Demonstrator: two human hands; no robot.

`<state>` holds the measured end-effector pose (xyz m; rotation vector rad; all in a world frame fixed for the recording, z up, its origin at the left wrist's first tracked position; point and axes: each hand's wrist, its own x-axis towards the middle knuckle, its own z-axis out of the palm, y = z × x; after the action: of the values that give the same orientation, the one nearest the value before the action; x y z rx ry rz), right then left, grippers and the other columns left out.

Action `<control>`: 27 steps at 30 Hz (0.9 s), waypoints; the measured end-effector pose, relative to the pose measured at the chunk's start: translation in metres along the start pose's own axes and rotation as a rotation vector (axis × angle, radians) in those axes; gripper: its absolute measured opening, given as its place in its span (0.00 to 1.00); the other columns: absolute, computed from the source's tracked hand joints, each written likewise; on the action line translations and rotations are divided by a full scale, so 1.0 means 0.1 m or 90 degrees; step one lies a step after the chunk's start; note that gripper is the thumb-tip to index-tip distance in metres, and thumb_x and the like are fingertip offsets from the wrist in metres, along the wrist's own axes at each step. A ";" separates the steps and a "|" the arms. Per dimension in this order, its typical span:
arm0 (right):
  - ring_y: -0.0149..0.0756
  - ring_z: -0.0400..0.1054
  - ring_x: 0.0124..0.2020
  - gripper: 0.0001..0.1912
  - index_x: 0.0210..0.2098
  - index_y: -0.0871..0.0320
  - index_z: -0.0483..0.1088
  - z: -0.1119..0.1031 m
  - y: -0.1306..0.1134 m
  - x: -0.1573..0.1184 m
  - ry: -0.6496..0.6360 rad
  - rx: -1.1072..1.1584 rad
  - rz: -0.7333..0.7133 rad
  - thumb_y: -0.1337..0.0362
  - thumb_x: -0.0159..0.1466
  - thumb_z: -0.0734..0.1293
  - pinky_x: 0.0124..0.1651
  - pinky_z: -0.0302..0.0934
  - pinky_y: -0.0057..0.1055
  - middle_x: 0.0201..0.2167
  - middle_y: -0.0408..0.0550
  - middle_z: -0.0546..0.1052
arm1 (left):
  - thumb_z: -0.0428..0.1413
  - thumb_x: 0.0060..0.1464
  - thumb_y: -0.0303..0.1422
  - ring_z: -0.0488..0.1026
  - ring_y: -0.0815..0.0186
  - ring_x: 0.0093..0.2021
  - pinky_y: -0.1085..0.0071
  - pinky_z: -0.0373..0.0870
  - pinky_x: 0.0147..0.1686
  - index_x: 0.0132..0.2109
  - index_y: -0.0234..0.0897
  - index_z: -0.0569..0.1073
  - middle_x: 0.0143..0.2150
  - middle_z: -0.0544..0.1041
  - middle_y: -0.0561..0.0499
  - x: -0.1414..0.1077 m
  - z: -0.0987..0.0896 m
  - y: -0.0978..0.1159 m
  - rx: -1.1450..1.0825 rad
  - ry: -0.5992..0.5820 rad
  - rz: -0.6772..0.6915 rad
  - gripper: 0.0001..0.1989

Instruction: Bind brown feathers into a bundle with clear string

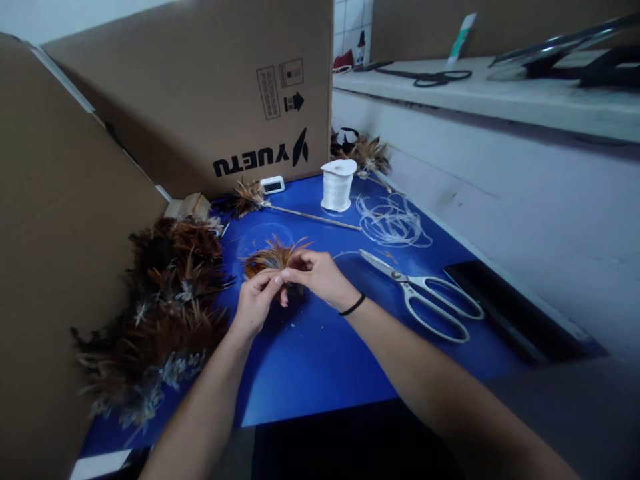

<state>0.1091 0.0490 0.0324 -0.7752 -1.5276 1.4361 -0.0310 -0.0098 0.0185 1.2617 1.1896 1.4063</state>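
A fan of brown feathers [275,255] spreads out beyond my fingertips, held above the blue tabletop [320,360]. Around the base of this feather bunch, my left hand [260,293] closes with thumb and fingers pinched. My right hand [317,275], with a black band at the wrist, also pinches at the base, its thumb meeting the left one. The quill ends are hidden behind my fingers. From the right hand a thin clear strand leads toward a loose tangle of clear strip [393,221]. Silver scissors [425,297] lie partly spread to the right.
Piled feather bunches [170,313] line the left side. Behind stand a white spool [337,187], a feather-tipped stick [315,217] and a small white display [273,185]. A black phone-like slab [515,310] lies right. Cardboard [200,87] walls the back and left; a ledge [500,93] runs along the right.
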 end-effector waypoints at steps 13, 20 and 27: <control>0.31 0.68 0.28 0.06 0.21 0.60 0.72 0.04 -0.03 -0.01 0.009 -0.010 -0.081 0.65 0.51 0.71 0.36 0.63 0.29 0.23 0.43 0.74 | 0.54 0.55 0.36 0.66 0.72 0.22 0.72 0.66 0.27 0.31 0.34 0.75 0.24 0.69 0.53 0.00 -0.04 -0.05 0.116 0.010 0.098 0.10; 0.32 0.69 0.33 0.04 0.23 0.59 0.74 0.07 0.00 -0.02 0.017 -0.025 -0.137 0.65 0.51 0.71 0.41 0.62 0.30 0.27 0.45 0.75 | 0.60 0.48 0.34 0.64 0.73 0.20 0.75 0.63 0.22 0.33 0.33 0.77 0.21 0.69 0.54 0.01 0.00 -0.05 -0.076 0.036 0.008 0.08; 0.31 0.69 0.30 0.06 0.30 0.60 0.74 -0.13 -0.02 0.04 0.010 -0.175 -0.016 0.64 0.55 0.68 0.35 0.61 0.28 0.28 0.46 0.77 | 0.61 0.46 0.33 0.63 0.75 0.20 0.77 0.61 0.20 0.32 0.32 0.77 0.22 0.70 0.53 0.04 -0.01 0.00 -0.125 0.096 -0.016 0.08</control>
<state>0.1194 0.0587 0.0341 -0.9230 -1.7383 1.2131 -0.0319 -0.0057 0.0190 1.0155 1.1313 1.5811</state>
